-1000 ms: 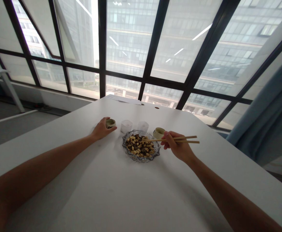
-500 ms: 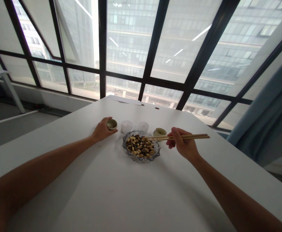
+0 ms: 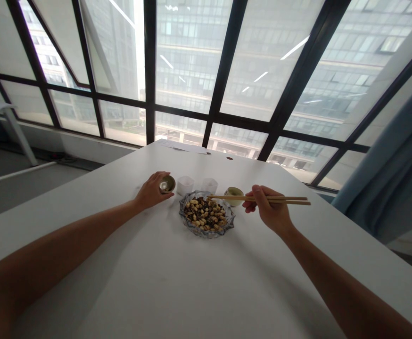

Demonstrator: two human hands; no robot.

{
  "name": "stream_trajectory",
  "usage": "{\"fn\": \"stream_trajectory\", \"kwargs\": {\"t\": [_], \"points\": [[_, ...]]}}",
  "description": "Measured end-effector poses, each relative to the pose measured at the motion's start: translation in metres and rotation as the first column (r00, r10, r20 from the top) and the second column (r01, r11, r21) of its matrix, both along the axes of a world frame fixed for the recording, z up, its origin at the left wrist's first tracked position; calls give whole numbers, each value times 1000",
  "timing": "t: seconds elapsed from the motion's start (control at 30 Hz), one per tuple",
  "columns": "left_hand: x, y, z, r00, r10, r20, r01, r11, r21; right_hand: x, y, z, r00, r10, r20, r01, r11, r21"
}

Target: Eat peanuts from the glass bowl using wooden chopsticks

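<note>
Left grip: my left grip (image 3: 152, 191) was closed around a small cup (image 3: 167, 184), thumb on the near side and fingers on the far side, an arrangement that I judge left its mouth uncovered and its wall steady.
Held cup: it was tipped, its mouth turned partly toward me, so its inside showed; whether its base touched the desk (image 3: 156, 282), I could not tell.
Right grip: my right grip (image 3: 267, 205) was closed on a pair of chopsticks (image 3: 292, 198), well back from the tips, probably to let them reach over the dish while my fingers stayed outside it.
Chopsticks: they lay almost level and close together, tips above the far part of the dish; whether anything was pinched there was too small to tell.
Glass dish: the dish (image 3: 211, 233) sat on the desk between my two grips, its raised, wavy rim likely keeping the nuts and seeds (image 3: 206, 216) from spilling.
White boxes: the left box (image 3: 185, 187) and the right box (image 3: 210, 185) stood just beyond the dish, seemingly within easy reach.
Other cup: the second cup (image 3: 231, 191) stood upright just right of the dish, partly behind the chopsticks.
</note>
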State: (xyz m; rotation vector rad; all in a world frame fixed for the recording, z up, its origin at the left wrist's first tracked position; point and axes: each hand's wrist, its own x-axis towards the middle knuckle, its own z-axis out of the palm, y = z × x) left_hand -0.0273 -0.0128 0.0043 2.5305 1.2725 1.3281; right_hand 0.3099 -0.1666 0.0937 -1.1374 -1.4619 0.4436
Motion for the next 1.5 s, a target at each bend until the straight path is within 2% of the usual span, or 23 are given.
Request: {"fn": "stream_trajectory", "kwargs": {"t": [0.27, 0.47, 0.63, 0.77, 0.9, 1.0, 1.13, 1.2, 1.23, 1.3, 1.37, 1.43, 1.5], "points": [[-1, 3, 1, 977, 186, 103, -174, 978, -115, 0, -3, -1, 999, 3, 34, -2, 1000, -6], [-2, 5, 1, 943, 319, 91, -293, 930, -222, 2, 1, -2, 1000, 2, 17, -2, 1000, -12], [-6, 6, 1, 925, 377, 49, -352, 898, -266, 1, 1, -2, 1000, -1, 21, 1, 1000, -24], [-7, 5, 15, 939, 338, -65, -344, 926, -159, 2, 0, -3, 999, 4, 32, -2, 998, -57], [17, 5, 34, 963, 191, -189, -208, 975, -73, 5, 2, -5, 998, 37, 60, -33, 998, -58], [46, 9, 42, 949, 119, -291, -162, 978, -129, 8, 4, -5, 996, 54, 75, -50, 997, -55], [72, 18, 45, 919, 96, -383, -208, 942, -262, 10, 5, -4, 996, 63, 63, -59, 997, -57], [76, 22, 46, 927, 79, -367, -186, 946, -264, 10, 5, -3, 997, 54, 52, -51, 997, -57], [76, 23, 47, 933, 69, -354, -156, 962, -223, 10, 4, -2, 998, 48, 48, -46, 997, -57], [73, 23, 48, 939, 35, -342, -70, 993, -90, 10, 4, -1, 998, 43, 43, -40, 998, -53], [70, 22, 48, 936, 1, -353, 7, 1000, 23, 9, 4, 0, 998, 45, 39, -43, 998, -46], [67, 22, 48, 934, -9, -358, 28, 999, 46, 9, 4, 0, 998, 45, 33, -43, 998, -41], [65, 22, 47, 941, 9, -339, -13, 1000, -9, 9, 4, 0, 999, 43, 31, -42, 999, -36]]}}
